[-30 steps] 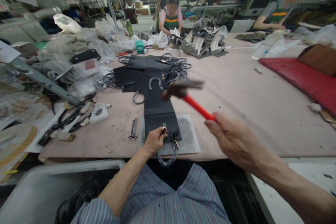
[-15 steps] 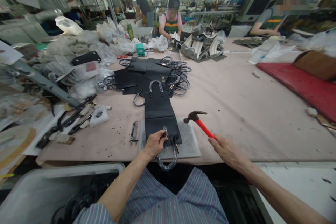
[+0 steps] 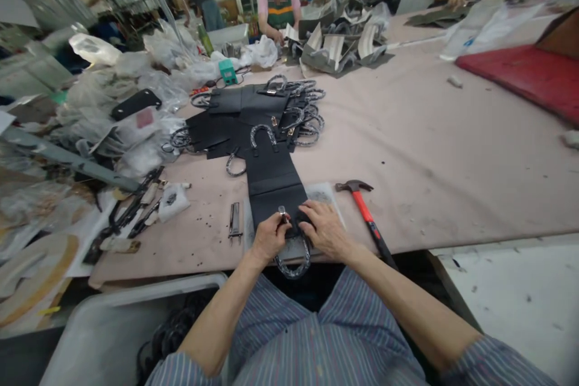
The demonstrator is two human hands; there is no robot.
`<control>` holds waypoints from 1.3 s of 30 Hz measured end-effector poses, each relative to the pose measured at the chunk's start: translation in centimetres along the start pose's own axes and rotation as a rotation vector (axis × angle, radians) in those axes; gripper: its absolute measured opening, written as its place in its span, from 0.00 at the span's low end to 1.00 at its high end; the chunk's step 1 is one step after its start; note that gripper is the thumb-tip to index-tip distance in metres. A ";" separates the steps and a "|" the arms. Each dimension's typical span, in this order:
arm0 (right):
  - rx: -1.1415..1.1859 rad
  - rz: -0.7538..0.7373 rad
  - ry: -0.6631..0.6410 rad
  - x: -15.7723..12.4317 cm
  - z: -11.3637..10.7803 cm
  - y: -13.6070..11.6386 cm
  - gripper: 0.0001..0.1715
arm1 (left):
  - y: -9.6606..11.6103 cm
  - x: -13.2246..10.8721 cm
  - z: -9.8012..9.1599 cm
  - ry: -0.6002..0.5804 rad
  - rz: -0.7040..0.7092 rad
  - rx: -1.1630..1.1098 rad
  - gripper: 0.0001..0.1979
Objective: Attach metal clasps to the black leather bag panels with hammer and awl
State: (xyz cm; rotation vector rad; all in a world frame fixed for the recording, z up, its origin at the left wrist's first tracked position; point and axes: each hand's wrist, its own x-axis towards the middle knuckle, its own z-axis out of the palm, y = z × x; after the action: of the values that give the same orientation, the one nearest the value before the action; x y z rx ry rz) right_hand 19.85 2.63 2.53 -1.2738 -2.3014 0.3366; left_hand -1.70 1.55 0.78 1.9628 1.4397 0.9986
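At a black panel's point(image 3: 277, 176) near end, on the tabletop point(image 3: 443, 157), a metal tool point(image 3: 282, 211) is being gripped by the left hand point(image 3: 271, 236); just rightward, the panel is being touched by the right hand point(image 3: 326, 230), grip unclear.

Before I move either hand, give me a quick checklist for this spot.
1. Metal punch held in the left hand: ok.
2. Punch tip's exact placement: cannot tell, fingers hide it.
3. Right hand free of the claw hammer: ok.
4. Hammer fully on the table: not ok, its handle end pokes past the near edge.
5. Two-pronged metal tool clear of both hands: ok, left of the black panel.
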 end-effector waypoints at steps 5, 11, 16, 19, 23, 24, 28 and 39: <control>-0.034 0.025 -0.032 -0.4 2.7 -1.1 0.21 | 0.2 -0.5 0.2 -0.108 0.146 0.042 0.07; -0.013 0.040 -0.045 -0.4 2.3 -0.7 0.21 | 0.0 1.1 -0.3 0.356 -0.314 -0.428 0.13; -0.001 0.052 -0.044 -0.3 2.2 -1.0 0.20 | -3.7 1.3 -6.8 0.494 -0.481 -0.333 0.19; 0.010 0.051 -0.035 -0.3 2.3 -0.9 0.19 | -5.8 -0.2 -11.2 0.318 -0.563 0.181 0.13; 0.013 0.045 -0.016 -0.3 2.6 -0.7 0.19 | -6.5 -2.3 -13.3 0.030 -0.745 0.730 0.13; 0.016 0.045 -0.012 -0.4 2.6 -0.6 0.19 | -6.3 -2.7 -13.1 0.000 -0.762 0.793 0.14; 0.032 0.031 -0.001 -0.5 2.7 -0.4 0.18 | -4.6 -3.3 -11.4 0.060 -0.608 0.910 0.16; 0.027 -0.032 -0.004 -0.9 3.0 0.1 0.19 | -4.0 0.5 -10.0 -0.121 -0.768 0.693 0.15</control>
State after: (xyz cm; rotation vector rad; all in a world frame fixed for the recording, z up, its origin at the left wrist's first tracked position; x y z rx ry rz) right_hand 18.77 1.96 -0.35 -1.2232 -2.3102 0.3588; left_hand -11.89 3.02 3.96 1.5463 2.3939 0.0264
